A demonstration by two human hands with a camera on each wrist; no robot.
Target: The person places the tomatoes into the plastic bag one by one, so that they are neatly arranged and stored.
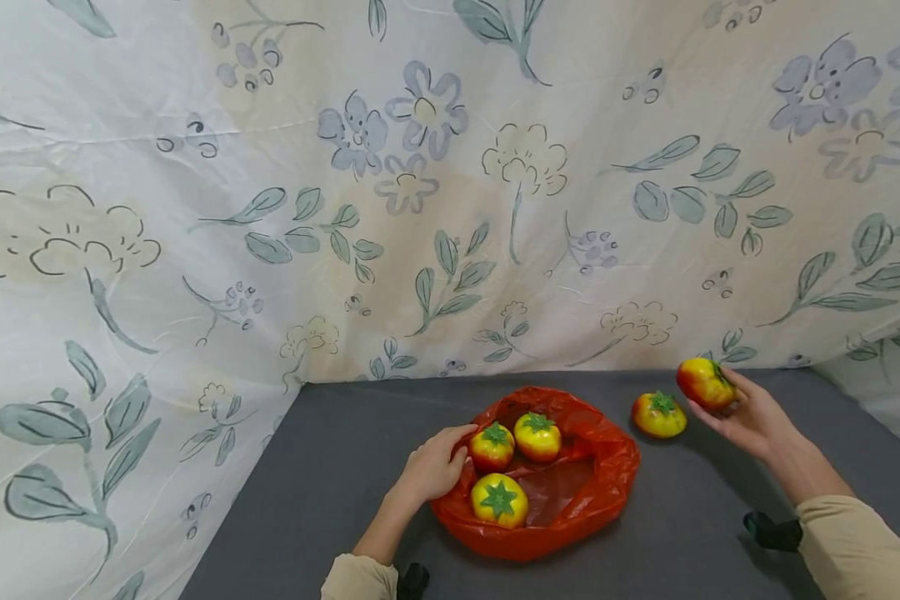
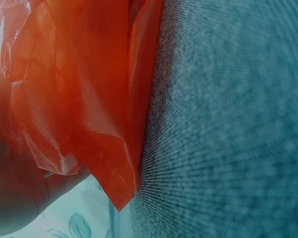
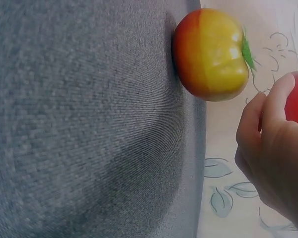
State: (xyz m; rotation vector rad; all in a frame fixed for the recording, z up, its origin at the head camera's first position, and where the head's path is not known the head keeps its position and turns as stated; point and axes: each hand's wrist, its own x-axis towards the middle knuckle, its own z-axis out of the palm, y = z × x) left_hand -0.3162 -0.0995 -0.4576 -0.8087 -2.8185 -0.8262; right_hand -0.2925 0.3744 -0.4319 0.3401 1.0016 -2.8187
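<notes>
My left hand [image 1: 435,463] grips the left rim of a red plastic bag [image 1: 607,492], fingers curled over its edge. The bag stands with its mouth spread wide; inside lie a yellow-and-red tomato [image 1: 492,447] beside my fingertips, another tomato [image 1: 538,437] behind it and a third tomato [image 1: 499,500] in front. In the left wrist view, crumpled bag film [image 2: 84,89] covers much of that hand. To the right, my right hand [image 1: 757,421] holds a tomato [image 1: 701,382] up between thumb and fingers. Just left of it, another tomato [image 1: 656,417] sits on the table.
A dark grey table [image 1: 330,467] lies under everything. Cloth printed with flowers and leaves [image 1: 450,208] hangs behind the table and along its sides. Black wrist straps [image 1: 772,532] show near both sleeves.
</notes>
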